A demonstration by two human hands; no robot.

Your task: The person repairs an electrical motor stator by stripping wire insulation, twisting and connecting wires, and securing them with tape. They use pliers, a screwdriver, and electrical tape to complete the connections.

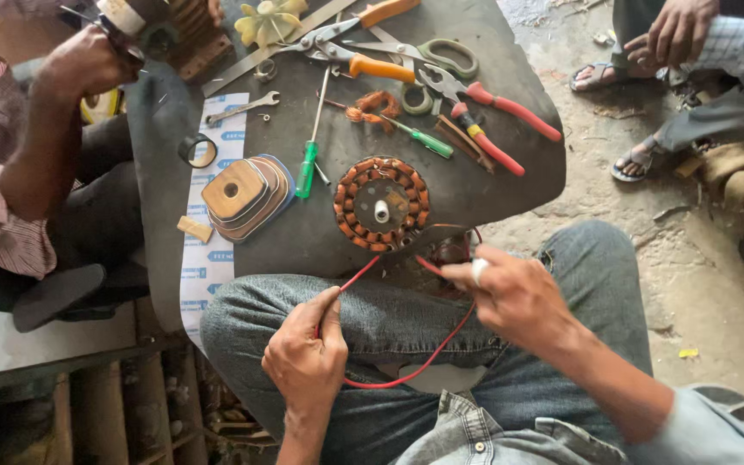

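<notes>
Item 1: red wire, looped from the copper stator. Left hand pinched 1 end; right hand fingers clamped the other. Advised: keep slack, avoid straining windings.

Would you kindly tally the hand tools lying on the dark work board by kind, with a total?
Pliers or cutters with red handles: 1
Pliers or cutters with orange handles: 1
Scissors with green handles: 1
Screwdrivers with green handles: 2
Open-ended spanners: 1
Total: 6

Both hands, left hand and right hand, pinch a red wire, not a tool.
</notes>
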